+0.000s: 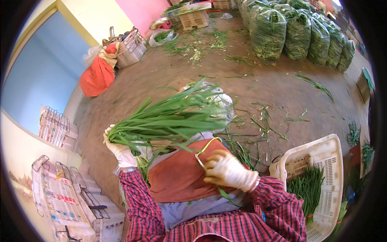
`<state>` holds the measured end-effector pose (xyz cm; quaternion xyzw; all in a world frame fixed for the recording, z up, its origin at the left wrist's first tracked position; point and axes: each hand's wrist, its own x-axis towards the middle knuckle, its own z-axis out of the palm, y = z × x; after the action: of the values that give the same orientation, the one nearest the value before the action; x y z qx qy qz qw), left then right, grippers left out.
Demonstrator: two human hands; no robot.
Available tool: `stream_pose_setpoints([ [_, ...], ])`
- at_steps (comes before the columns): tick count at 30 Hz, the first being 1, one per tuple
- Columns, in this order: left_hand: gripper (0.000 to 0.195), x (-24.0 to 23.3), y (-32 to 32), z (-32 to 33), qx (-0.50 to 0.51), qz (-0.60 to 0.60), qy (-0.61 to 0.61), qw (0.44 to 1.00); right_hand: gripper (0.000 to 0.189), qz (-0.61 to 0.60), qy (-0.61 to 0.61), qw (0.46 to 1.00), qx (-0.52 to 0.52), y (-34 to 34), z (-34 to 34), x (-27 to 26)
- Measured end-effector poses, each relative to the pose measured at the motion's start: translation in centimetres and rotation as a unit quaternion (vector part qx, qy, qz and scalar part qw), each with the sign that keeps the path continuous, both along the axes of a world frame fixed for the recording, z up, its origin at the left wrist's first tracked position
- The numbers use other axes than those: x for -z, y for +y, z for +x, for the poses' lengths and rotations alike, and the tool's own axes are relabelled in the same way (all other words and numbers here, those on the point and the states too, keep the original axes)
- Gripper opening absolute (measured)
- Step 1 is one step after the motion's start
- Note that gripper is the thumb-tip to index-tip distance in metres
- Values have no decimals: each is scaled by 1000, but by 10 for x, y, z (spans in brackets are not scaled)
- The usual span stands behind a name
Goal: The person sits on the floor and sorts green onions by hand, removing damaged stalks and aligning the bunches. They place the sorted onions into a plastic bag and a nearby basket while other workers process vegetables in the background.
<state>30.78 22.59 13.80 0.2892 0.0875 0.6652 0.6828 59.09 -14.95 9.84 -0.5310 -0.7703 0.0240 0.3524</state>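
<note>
My left hand [119, 152], in a whitish work glove, grips a bunch of long, flat green leaves [169, 121], probably garlic chives, by the base. The leaves fan out to the right above my lap. My right hand [231, 171], in a stained glove, is over the reddish-brown cloth [172, 178] on my lap. Its curled fingertips meet the end of a curved, yellowed leaf [207, 147]. Below that hand a loose green leaf [228, 196] hangs down. Behind the bunch, a clear plastic bag [225, 106] is partly hidden.
At my right stands a white plastic crate [331, 181] holding green bundles [308, 187]. Folded crates [63, 199] lie at my left. Leaf scraps [266, 127] litter the floor. Several stuffed clear bags [267, 33] stand at the back right; an orange sack [98, 74] is at the left.
</note>
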Motion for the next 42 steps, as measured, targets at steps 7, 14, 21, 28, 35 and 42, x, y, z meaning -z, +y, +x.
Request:
stream_pose_setpoints([
  [7,16,-48,-38,16,-17,11,-38,999,13,-193,1,880,434,-56,102,-11],
  [14,25,-89,-128,143,-31,26,93,995,97,21,118,975,186,9,62,-112],
  [21,27,-59,-142,170,152,1,71,986,79,-170,301,938,39,146,2,-63],
  [28,77,79,-14,94,161,37,422,892,48,-368,487,788,75,221,44,18],
  [35,55,222,30,55,12,205,779,593,54,-414,435,789,133,311,52,117],
  [42,63,238,15,70,22,292,856,426,87,-332,64,912,232,381,18,186],
])
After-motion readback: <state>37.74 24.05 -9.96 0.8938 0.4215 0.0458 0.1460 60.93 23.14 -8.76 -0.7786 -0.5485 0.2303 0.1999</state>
